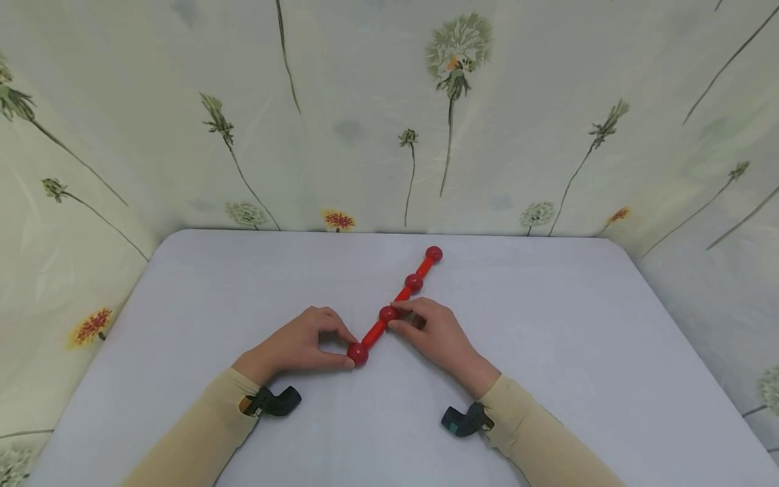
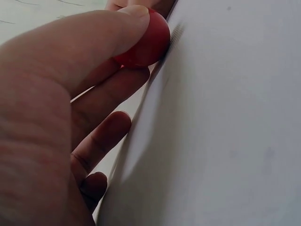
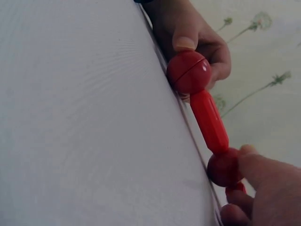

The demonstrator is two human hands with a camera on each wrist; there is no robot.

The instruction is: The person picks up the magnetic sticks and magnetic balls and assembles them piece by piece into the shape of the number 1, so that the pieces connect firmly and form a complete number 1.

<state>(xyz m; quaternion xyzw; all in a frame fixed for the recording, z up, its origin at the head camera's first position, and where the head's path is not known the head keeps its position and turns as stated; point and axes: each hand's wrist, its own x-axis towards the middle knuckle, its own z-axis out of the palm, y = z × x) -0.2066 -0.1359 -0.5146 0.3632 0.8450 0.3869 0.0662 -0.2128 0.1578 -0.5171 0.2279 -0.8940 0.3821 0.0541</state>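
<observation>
A chain of red balls joined by red rods [image 1: 373, 334] lies slantwise on the table, running from near the middle to the far edge. At its near end, my left hand [image 1: 304, 343] pinches the end ball [image 1: 358, 354] between thumb and fingers. My right hand [image 1: 439, 336] pinches the second ball [image 1: 388, 314], one rod further up. Beyond it the third ball [image 1: 414, 282] and the far end ball [image 1: 434, 253] are untouched. The right wrist view shows a seam around the near end ball [image 3: 189, 72], with a faceted rod [image 3: 208, 120] attached to it.
The white table [image 1: 578, 325] has rounded far corners. Behind it and at its sides hangs a pale cloth [image 1: 353, 81] printed with dandelions. A dark wrist camera [image 1: 276, 402] sits on the left sleeve and another wrist camera [image 1: 465, 419] on the right.
</observation>
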